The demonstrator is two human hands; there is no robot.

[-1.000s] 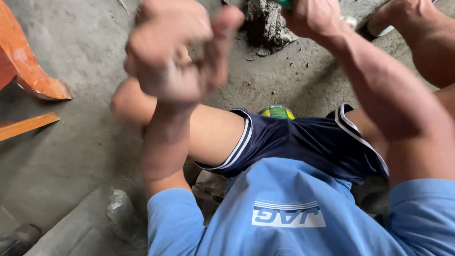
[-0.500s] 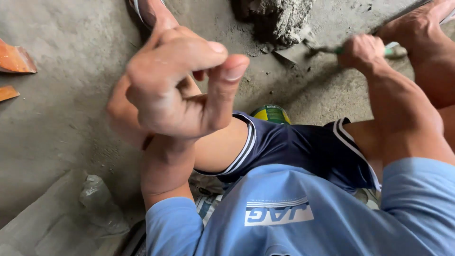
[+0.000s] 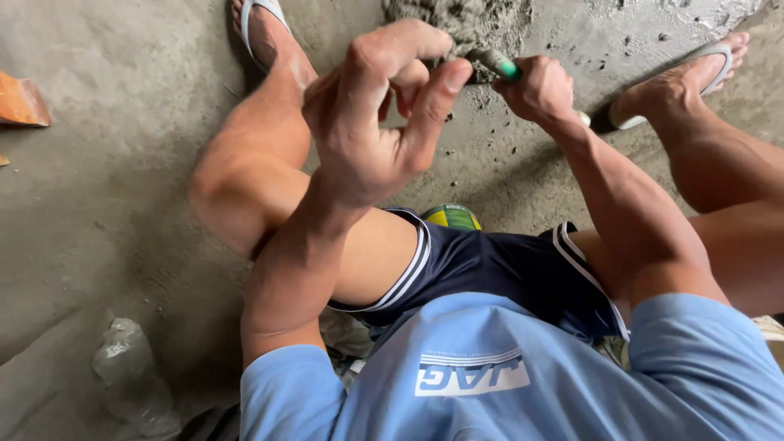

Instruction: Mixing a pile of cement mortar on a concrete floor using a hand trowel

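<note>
My right hand (image 3: 539,88) grips the green handle of a trowel (image 3: 500,65) whose blade end sits in a grey heap of wet mortar (image 3: 461,20) at the top of the view. My left hand (image 3: 384,122) hangs raised and loose above my left knee, fingers curled and apart, holding nothing. I squat over the concrete floor, with a white sandal on each foot (image 3: 261,28) (image 3: 690,73).
A green and yellow can (image 3: 452,217) stands on the floor between my legs. An orange tile piece (image 3: 20,100) lies at the left edge. A crumpled clear plastic bottle (image 3: 131,380) lies at the lower left. The concrete floor (image 3: 98,204) is rough and grey.
My right hand has swung the trowel left, back into the mortar heap. My left hand has moved right and up. The view has shifted so both feet show.
</note>
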